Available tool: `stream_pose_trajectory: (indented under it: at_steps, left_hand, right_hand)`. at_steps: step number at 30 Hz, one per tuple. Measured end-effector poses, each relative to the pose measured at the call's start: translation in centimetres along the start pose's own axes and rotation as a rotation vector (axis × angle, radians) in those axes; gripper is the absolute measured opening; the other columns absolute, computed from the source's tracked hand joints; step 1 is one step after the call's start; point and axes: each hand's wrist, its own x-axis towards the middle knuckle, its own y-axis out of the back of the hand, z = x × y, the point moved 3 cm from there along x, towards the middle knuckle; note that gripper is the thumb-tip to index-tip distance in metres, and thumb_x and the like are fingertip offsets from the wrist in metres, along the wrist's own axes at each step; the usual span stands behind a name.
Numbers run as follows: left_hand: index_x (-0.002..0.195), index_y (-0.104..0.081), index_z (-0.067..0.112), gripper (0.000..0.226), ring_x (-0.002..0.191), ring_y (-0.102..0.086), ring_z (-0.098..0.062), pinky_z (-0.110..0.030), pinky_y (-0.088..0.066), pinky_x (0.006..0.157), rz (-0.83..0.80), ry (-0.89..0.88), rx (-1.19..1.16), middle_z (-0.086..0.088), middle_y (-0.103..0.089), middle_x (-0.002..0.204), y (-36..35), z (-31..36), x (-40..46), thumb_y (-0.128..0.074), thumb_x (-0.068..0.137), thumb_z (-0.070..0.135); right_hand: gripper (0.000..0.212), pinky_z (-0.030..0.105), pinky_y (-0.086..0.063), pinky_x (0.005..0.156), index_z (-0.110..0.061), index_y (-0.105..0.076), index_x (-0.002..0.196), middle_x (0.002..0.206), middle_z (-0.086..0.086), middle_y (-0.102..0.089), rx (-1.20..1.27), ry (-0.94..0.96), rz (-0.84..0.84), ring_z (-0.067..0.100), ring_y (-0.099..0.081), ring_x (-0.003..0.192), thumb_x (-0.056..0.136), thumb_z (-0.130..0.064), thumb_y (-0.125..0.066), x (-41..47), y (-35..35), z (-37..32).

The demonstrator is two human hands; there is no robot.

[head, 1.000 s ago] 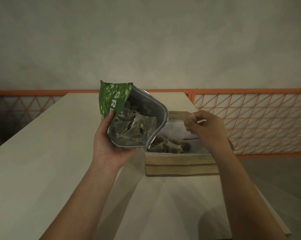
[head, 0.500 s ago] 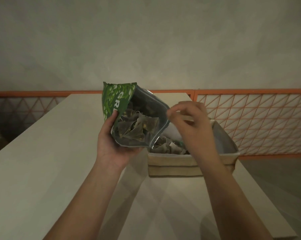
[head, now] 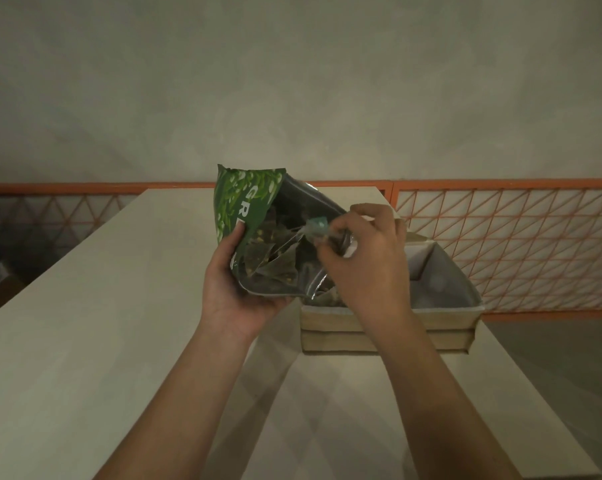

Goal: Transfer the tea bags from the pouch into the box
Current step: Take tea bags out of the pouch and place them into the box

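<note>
Green leaf-print pouch (head: 239,199), orange lattice railing (head: 507,244)

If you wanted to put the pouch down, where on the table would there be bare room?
Bare patches: the wide table left of the left hand, and the near strip in front of the box. It is crowded at the box, where the pouch and right hand hang over it.

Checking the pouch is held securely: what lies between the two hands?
In the head view, the open green pouch of tea bags lies between the left hand and right hand.
</note>
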Motion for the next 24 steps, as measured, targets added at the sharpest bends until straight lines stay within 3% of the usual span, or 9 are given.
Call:
stream_pose_trajectory:
  at_steps: [2, 3, 7, 13, 17, 18, 21, 24]
  left_hand:
    - [0.130, -0.066, 0.015, 0.054, 0.132, -0.053, -0.032, -0.046, -0.049, 0.099, -0.004, -0.004, -0.007, -0.014, -0.060, 0.141, -0.1, 0.0, 0.0, -0.051, 0.094, 0.051]
    - [0.130, -0.067, 0.016, 0.053, 0.131, -0.054, -0.031, -0.045, -0.049, 0.099, -0.003, -0.004, -0.015, -0.014, -0.060, 0.141, -0.1, 0.0, 0.1, -0.050, 0.094, 0.051]
    - [0.129, -0.068, 0.018, 0.051, 0.128, -0.058, -0.036, -0.047, -0.049, 0.102, -0.019, -0.005, -0.021, -0.014, -0.063, 0.137, 0.1, 0.0, 0.1, -0.052, 0.094, 0.052]
    - [0.137, -0.063, 0.021, 0.052, 0.133, -0.053, -0.036, -0.051, -0.043, 0.107, -0.021, -0.011, -0.025, -0.012, -0.061, 0.141, 0.2, 0.0, 0.3, -0.053, 0.094, 0.050]
    - [0.139, -0.061, 0.023, 0.052, 0.133, -0.054, -0.034, -0.049, -0.048, 0.103, -0.044, -0.015, -0.029, -0.010, -0.061, 0.141, -0.1, -0.1, 0.2, -0.050, 0.096, 0.050]
    - [0.138, -0.062, 0.023, 0.051, 0.131, -0.055, -0.033, -0.048, -0.051, 0.099, -0.046, -0.021, -0.027, -0.009, -0.062, 0.140, -0.1, -0.1, 0.2, -0.049, 0.097, 0.049]
    - [0.132, -0.066, 0.021, 0.047, 0.131, -0.056, -0.031, -0.046, -0.053, 0.097, -0.054, -0.030, -0.038, -0.009, -0.062, 0.140, -0.2, -0.2, 0.1, -0.047, 0.098, 0.048]
    - [0.134, -0.065, 0.021, 0.048, 0.134, -0.052, -0.031, -0.048, -0.047, 0.103, -0.052, -0.037, -0.035, -0.008, -0.059, 0.143, -0.3, -0.2, 0.1, -0.047, 0.098, 0.047]
  right_hand:
    - [0.014, 0.011, -0.037, 0.083, -0.024, -0.069, 0.091, 0.118, 0.000, -0.052, 0.130, -0.021, 0.055, 0.016, -0.042, 0.110, 0.080, -0.028, -0.075, 0.3, 1.1, -0.1]
    - [0.011, 0.010, -0.037, 0.082, -0.025, -0.068, 0.090, 0.114, -0.002, -0.052, 0.194, -0.023, 0.092, 0.015, -0.044, 0.108, 0.081, -0.027, -0.074, 0.3, 1.6, -0.2]
    - [0.008, 0.030, -0.051, 0.082, -0.025, -0.063, 0.089, 0.102, -0.005, -0.055, 0.372, -0.055, 0.132, 0.014, -0.055, 0.098, 0.086, -0.025, -0.071, 0.5, 2.8, -0.3]
    - [0.017, 0.015, -0.045, 0.061, -0.023, -0.052, 0.084, 0.081, -0.007, -0.058, 0.647, -0.164, 0.206, 0.004, -0.056, 0.071, 0.091, -0.018, -0.067, 0.5, 5.0, 0.6]
    - [0.019, 0.034, -0.054, 0.068, -0.022, -0.052, 0.084, 0.086, 0.010, -0.064, 0.558, -0.263, 0.078, 0.026, -0.064, 0.078, 0.087, -0.016, -0.070, 1.2, 4.5, 3.5]
    - [0.019, 0.033, -0.055, 0.069, -0.022, -0.053, 0.088, 0.090, 0.009, -0.065, 0.527, -0.279, 0.051, 0.025, -0.064, 0.080, 0.086, -0.013, -0.070, 1.4, 4.3, 4.4]
    - [0.024, 0.012, -0.047, 0.066, -0.025, -0.059, 0.097, 0.093, -0.008, -0.065, 0.358, -0.293, -0.088, 0.003, -0.060, 0.082, 0.084, -0.009, -0.072, 1.6, 3.7, 6.4]
    - [0.019, 0.015, -0.045, 0.064, -0.031, -0.063, 0.083, 0.087, -0.017, -0.064, 0.222, -0.329, -0.202, -0.004, -0.058, 0.084, 0.082, -0.017, -0.075, 1.6, 2.9, 7.9]
